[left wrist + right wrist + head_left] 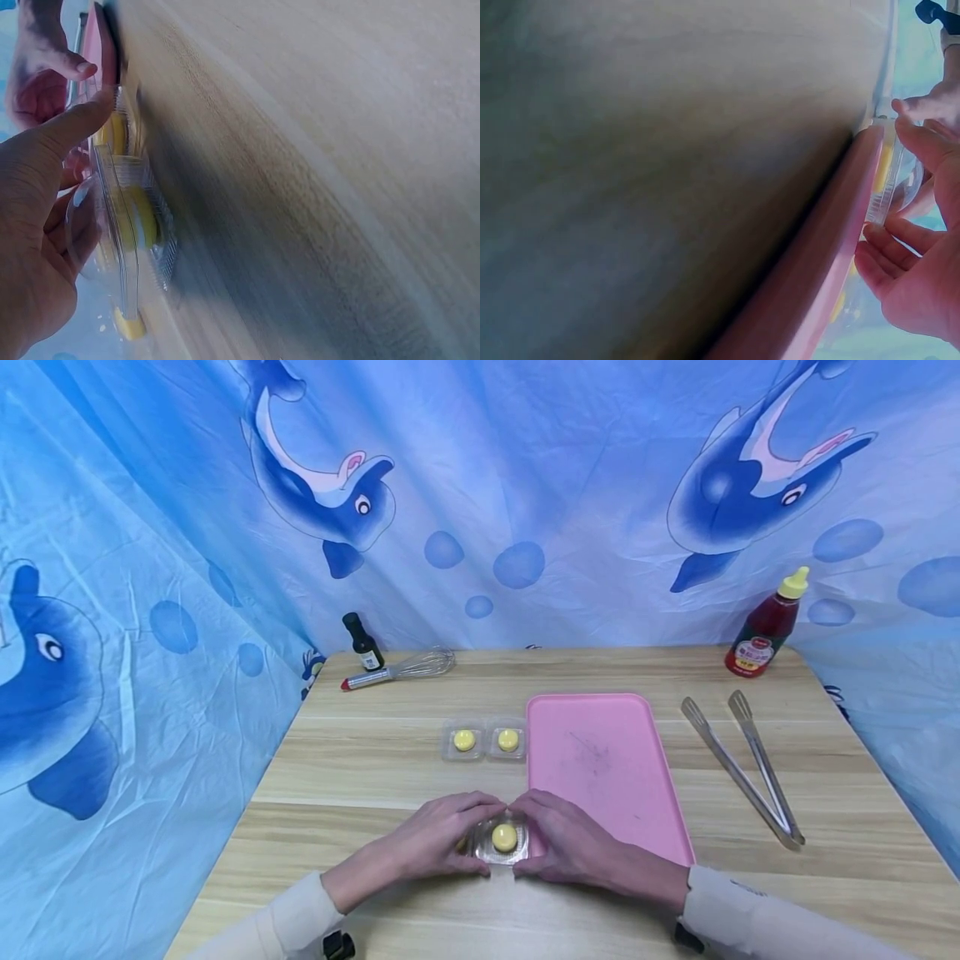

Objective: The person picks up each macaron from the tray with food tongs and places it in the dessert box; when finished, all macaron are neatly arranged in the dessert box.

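In the head view, a clear plastic box (516,857) with a yellow macaron (504,837) inside sits at the pink tray's near left edge. My left hand (448,835) grips its left side, thumb near and fingers far. On the opposite side my right hand (570,839) holds the box likewise between thumb and fingers. The left wrist view shows a second clear box (127,225) with a yellow macaron (139,217), close beside the left palm; from above that hand mostly covers it. Whether the lids are fully pressed down, I cannot tell.
Two more boxed macarons (464,740) stand beyond the hands, left of the pink tray (600,760). Metal tongs (750,777) lie spread at right. At the back are a whisk (405,668), a small dark bottle (363,643) and a red sauce bottle (765,631).
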`<state>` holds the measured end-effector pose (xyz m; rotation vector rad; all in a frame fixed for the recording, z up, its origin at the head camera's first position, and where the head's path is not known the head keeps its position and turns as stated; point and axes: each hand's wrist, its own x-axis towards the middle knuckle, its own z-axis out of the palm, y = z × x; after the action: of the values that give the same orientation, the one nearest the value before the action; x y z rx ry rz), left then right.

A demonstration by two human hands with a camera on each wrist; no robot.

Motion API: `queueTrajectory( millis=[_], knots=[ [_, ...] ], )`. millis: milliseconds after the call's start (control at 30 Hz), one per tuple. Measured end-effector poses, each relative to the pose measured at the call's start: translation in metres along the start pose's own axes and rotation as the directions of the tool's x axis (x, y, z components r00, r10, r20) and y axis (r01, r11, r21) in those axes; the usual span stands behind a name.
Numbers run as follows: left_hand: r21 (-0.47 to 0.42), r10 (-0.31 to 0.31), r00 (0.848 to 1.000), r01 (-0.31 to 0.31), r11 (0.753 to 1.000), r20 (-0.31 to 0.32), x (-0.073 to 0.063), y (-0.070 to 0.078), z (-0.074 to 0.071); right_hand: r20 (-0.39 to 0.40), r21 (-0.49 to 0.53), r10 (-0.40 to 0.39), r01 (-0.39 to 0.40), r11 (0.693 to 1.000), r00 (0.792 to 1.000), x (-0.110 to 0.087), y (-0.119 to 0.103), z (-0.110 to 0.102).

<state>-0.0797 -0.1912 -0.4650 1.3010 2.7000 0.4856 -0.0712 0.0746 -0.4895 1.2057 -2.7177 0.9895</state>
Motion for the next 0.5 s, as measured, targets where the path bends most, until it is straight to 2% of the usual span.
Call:
queueTrajectory(
  millis=[333,500],
  knots=[
    [0.026,0.023,1.0,-0.023,0.999,-0.008,-0.004,-0.004,-0.005,-0.004,-0.011,0.068,-0.068,0.998,0.998,-0.002,0.001,-0.008],
    [0.0,0.042,0.998,-0.042,0.999,-0.053,-0.007,-0.013,-0.015,-0.041,-0.004,0.094,-0.094,0.996,0.995,-0.004,0.004,-0.022]
  ],
)
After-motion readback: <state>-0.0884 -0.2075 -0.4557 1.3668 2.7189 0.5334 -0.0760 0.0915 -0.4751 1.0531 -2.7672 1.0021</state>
